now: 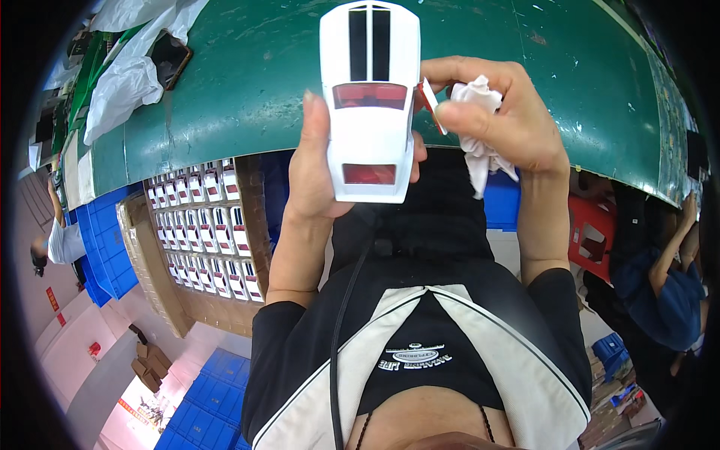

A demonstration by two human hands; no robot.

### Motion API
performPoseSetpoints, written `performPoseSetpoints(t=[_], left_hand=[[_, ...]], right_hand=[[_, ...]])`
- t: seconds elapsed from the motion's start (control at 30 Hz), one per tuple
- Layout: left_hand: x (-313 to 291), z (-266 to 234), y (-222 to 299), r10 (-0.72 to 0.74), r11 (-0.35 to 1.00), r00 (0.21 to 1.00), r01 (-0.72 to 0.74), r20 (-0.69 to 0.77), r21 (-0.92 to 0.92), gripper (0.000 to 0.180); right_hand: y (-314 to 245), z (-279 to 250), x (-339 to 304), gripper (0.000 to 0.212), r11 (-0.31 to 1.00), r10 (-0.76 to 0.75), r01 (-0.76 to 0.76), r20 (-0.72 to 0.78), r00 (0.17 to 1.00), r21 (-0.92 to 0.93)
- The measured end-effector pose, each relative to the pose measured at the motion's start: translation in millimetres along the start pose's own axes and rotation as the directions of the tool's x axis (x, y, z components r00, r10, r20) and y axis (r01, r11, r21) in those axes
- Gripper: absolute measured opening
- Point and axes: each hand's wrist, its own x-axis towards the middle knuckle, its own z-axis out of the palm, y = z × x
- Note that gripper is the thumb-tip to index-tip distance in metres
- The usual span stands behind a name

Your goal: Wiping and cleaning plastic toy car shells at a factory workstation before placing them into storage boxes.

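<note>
A white toy car (366, 135) with two black stripes on its hood and red showing through its windows is held up over the table's near edge. My left hand (311, 161) is closed round the car's left side and underside, the thumb along the side. At the car's right side, a small white-and-red car door (433, 105) stands out at an angle. My right hand (517, 112) has its thumb at this door, the index finger reaching behind it to the car. A crumpled white cloth (480, 146) is tucked in the same hand and hangs below the palm.
Ahead spreads a green tabletop (255, 75), with a phone (171, 58) and white plastic bags (124, 94) at the left. Left of me, a cardboard box (154, 262) holds rows of similar cars. Blue crates (202, 405) stand on the floor. A red stool (590, 232) and other people are at the right.
</note>
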Motion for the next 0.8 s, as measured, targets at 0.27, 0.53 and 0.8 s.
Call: performPoseSetpoints(t=[0.27,0.53,0.8], left_hand=[[3,5,-4,-0.013,0.989,0.991,-0.007,-0.136,-0.146,0.071],[6,0,-2,0.101,0.995,0.995,-0.101,-0.004,-0.025,0.065],[9,13,-17,0.350,0.907,0.879,-0.234,-0.322,0.349,0.061]], right_hand=[[22,20,4,0.022,0.942,0.178,-0.147,-0.077,0.981,0.300],[16,-16,0,0.034,0.977,-0.074,0.126,-0.276,0.958,0.173],[7,34,8,0.024,0.564,-0.666,0.499,-0.006,0.746,-0.658]])
